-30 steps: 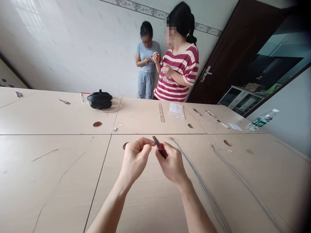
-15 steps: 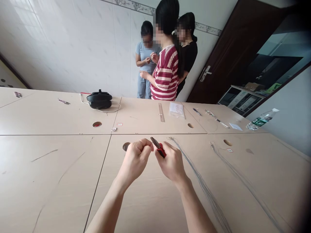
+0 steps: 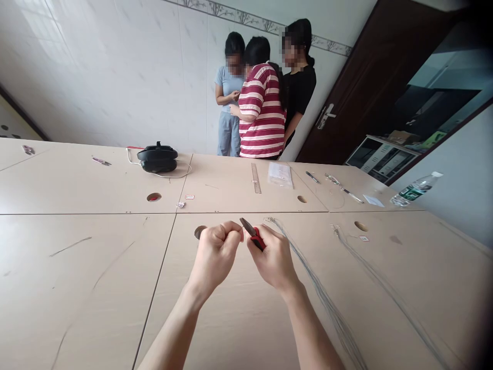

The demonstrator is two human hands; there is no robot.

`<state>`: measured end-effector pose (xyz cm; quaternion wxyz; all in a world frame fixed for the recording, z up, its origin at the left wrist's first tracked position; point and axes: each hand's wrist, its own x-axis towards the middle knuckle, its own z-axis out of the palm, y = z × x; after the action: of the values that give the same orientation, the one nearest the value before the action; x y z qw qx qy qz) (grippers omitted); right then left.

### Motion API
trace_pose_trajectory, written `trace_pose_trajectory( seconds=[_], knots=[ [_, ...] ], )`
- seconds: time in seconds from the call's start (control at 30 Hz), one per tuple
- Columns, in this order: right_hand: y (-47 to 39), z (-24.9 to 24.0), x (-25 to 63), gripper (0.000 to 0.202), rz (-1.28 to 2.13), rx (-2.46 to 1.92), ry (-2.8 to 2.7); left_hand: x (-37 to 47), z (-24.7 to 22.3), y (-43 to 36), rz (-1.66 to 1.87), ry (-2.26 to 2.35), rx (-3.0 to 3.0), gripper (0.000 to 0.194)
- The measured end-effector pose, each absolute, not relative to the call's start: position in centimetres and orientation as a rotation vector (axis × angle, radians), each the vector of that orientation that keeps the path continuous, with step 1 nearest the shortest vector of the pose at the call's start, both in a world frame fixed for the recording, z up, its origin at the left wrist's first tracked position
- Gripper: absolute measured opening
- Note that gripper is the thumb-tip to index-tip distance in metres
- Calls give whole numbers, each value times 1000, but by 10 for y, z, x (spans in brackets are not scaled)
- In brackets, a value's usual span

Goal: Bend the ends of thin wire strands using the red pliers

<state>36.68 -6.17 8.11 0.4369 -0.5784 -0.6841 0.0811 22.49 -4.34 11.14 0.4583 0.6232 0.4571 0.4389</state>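
Note:
In the head view, my right hand (image 3: 272, 257) is wrapped round a pair of pliers (image 3: 256, 237) with red and black handles, their dark jaws tilted up and to the left. Close beside the jaws, my left hand (image 3: 217, 252) is closed, thumb pressed to the curled fingers; anything in its pinch is hidden or too small to name. To the right of the pliers lies a bundle of thin grey cords (image 3: 314, 280) with small metal ends. A second bundle of cords (image 3: 389, 288) stretches further right.
On the far table (image 3: 219, 177) are a black headset-like device (image 3: 157, 158), a ruler (image 3: 256, 179), a plastic bag (image 3: 280, 174), pens (image 3: 313, 178) and a water bottle (image 3: 416, 189). Cable holes (image 3: 361, 226) pierce the tabletop. Three people (image 3: 262, 110) stand behind it.
The person in the striped shirt has turned away and bent towards the person in light blue. My hands and the pliers have barely shifted.

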Motion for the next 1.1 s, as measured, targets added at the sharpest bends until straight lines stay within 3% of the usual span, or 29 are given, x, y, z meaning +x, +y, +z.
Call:
trace_pose_trajectory(
  seconds=[0.23, 1.1],
  knots=[
    [-60, 79, 367, 22, 203, -1453, -1688, 224, 114, -44, 1071, 1123, 1520, 16],
    [-62, 87, 369, 13, 158, -1428, -1704, 225, 113, -45, 1057, 1089, 1426, 16]
  ],
)
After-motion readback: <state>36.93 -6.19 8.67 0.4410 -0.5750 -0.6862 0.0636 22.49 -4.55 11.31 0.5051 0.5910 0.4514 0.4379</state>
